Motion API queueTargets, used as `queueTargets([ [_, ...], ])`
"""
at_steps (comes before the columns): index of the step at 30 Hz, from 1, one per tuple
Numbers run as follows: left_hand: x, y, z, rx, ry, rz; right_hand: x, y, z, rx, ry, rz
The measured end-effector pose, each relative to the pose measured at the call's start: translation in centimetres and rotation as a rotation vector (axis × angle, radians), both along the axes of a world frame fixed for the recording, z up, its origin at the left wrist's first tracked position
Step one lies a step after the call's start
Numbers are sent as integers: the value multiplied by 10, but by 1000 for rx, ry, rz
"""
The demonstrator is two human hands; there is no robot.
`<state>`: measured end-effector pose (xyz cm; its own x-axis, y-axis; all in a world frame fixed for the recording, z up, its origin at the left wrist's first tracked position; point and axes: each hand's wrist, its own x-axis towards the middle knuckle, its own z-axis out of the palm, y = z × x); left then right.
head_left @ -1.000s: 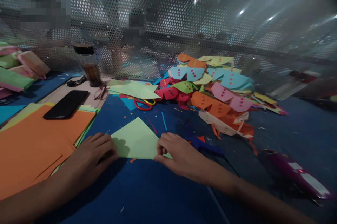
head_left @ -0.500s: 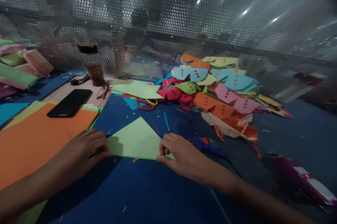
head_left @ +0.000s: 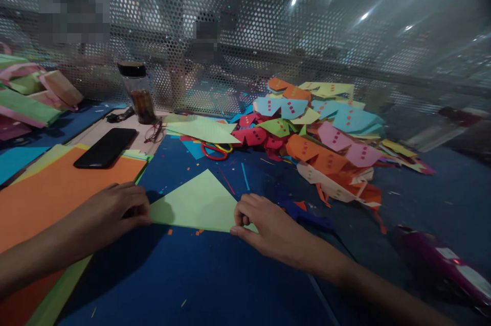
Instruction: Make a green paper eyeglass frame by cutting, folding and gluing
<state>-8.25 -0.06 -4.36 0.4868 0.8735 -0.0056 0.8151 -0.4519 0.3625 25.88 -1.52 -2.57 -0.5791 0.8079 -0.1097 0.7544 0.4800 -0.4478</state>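
A pale green sheet of paper [head_left: 201, 203], folded into a triangle, lies on the dark blue tabletop [head_left: 184, 275] with its peak pointing away from me. My left hand [head_left: 128, 206] pinches its left corner between thumb and curled fingers. At the opposite corner, my right hand [head_left: 253, 216] is closed on the paper, the thumb along the lower edge. Small orange scraps [head_left: 198, 232] lie just below that edge. Beyond the peak are red- and yellow-handled scissors [head_left: 215, 150], partly under other paper.
Orange paper sheets [head_left: 99, 178] and a black phone [head_left: 105, 148] are at left, a lidded jar [head_left: 141, 101] behind them. Folded, cut colored paper pieces [head_left: 314, 152] pile up at right. A blue glue gun-like tool [head_left: 307, 213] and a purple device [head_left: 441, 254] lie nearer. Perforated metal [head_left: 238, 35] stands behind.
My left hand has slid a little left along the paper toward its corner tip. My right hand stays at its corner. The whole view has shifted slightly.
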Motion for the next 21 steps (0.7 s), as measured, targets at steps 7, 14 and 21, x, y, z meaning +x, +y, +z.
queueTargets([
  [7,-11,5,-2,4,-35,23,1,0,-1,10,-2,10],
  [14,-17,7,-2,-4,-59,38,-1,0,1,-11,-1,-9],
  [21,-20,8,0,-90,-32,92,0,0,-1,9,13,5],
])
